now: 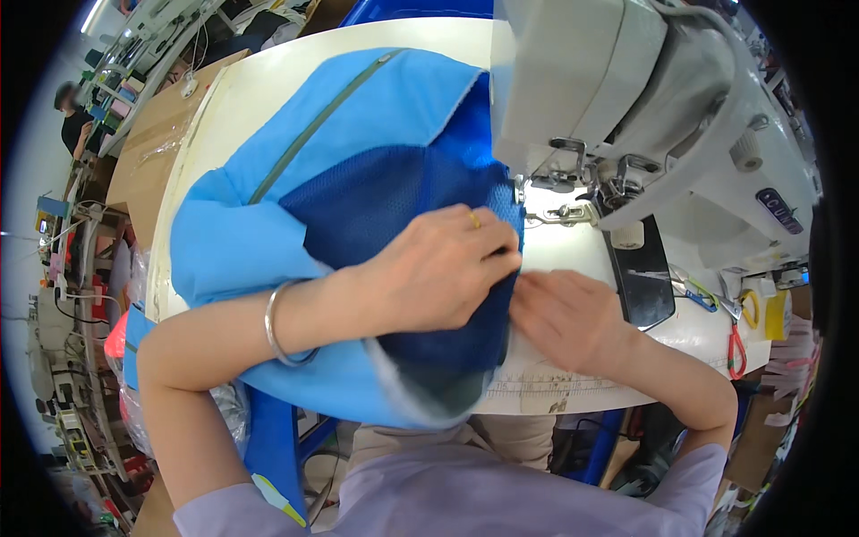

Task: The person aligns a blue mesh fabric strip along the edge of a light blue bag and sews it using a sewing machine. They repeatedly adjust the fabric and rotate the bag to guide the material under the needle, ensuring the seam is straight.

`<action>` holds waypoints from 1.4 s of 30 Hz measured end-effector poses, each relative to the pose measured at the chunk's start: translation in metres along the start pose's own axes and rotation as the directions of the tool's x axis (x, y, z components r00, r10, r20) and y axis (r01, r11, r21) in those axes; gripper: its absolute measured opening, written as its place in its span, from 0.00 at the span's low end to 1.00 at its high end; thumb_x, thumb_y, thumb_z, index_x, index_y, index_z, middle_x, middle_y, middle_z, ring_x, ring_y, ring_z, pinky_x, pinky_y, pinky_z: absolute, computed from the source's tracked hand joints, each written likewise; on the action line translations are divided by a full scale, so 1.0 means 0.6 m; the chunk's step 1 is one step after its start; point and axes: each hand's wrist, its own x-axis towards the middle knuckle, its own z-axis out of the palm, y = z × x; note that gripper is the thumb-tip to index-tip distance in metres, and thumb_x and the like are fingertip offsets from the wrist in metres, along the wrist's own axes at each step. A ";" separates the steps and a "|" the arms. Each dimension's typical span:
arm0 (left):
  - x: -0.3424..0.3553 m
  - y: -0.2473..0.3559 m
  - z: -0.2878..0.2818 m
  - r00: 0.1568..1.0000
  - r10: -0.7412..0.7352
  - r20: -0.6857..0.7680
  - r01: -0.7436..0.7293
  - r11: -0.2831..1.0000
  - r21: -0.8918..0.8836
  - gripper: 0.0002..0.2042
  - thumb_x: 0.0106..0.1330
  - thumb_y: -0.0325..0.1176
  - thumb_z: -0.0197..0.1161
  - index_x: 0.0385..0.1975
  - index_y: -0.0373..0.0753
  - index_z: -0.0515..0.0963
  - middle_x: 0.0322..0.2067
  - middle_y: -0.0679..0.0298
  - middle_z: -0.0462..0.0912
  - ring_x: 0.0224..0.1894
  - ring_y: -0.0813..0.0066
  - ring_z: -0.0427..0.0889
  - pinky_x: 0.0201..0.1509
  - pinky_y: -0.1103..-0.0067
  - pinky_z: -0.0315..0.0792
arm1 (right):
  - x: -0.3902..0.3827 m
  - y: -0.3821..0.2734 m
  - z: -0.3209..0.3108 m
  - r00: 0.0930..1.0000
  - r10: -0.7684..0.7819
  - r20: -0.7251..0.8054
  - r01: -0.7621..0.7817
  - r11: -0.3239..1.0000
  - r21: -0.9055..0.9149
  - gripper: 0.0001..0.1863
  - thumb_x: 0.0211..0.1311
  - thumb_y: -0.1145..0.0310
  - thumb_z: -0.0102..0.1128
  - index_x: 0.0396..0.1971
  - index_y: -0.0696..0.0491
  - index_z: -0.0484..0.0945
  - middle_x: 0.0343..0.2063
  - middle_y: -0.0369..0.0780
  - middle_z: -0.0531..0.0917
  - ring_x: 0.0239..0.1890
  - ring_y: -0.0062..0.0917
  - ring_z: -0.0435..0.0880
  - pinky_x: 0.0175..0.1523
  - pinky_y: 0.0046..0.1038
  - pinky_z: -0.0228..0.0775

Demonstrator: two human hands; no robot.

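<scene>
Lengthwise, blue fabric runs far-to-near; left hand pinches it, blurred right hand's grip unclear.

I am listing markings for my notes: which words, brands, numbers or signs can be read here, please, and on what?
Dark badge on the white sewing machine: pale lettering, which I will not copy.
Measuring scale along the near edge of the table: marks too small to read.
Blue fabric: no text visible.

Light-blue fabric with navy mesh lies rumpled across white tabletop
</scene>
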 end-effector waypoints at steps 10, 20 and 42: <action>0.030 -0.068 0.002 0.976 0.211 -0.060 -0.200 0.968 0.153 0.16 0.50 0.25 0.69 0.42 0.37 0.84 0.42 0.60 0.85 0.41 0.61 0.87 0.44 0.69 0.82 | 0.007 0.031 0.033 0.981 0.146 -0.126 -0.154 0.986 -0.057 0.15 0.42 0.73 0.66 0.35 0.58 0.82 0.38 0.40 0.84 0.45 0.29 0.85 0.42 0.28 0.81; 0.006 0.069 -0.138 0.869 -0.359 0.341 0.426 0.893 -0.146 0.16 0.55 0.27 0.70 0.45 0.36 0.86 0.35 0.56 0.86 0.36 0.58 0.86 0.39 0.70 0.77 | -0.008 0.003 0.017 0.996 0.051 -0.068 -0.046 0.996 0.073 0.15 0.46 0.72 0.65 0.35 0.61 0.84 0.42 0.46 0.86 0.46 0.33 0.85 0.48 0.31 0.79; -0.031 0.070 0.006 0.978 -0.194 -0.079 0.202 0.972 0.119 0.21 0.49 0.18 0.65 0.46 0.38 0.86 0.49 0.61 0.86 0.55 0.59 0.84 0.67 0.55 0.74 | -0.021 -0.020 0.013 0.993 0.012 -0.118 -0.015 1.000 -0.025 0.14 0.44 0.71 0.65 0.32 0.62 0.84 0.36 0.44 0.85 0.44 0.32 0.83 0.44 0.27 0.76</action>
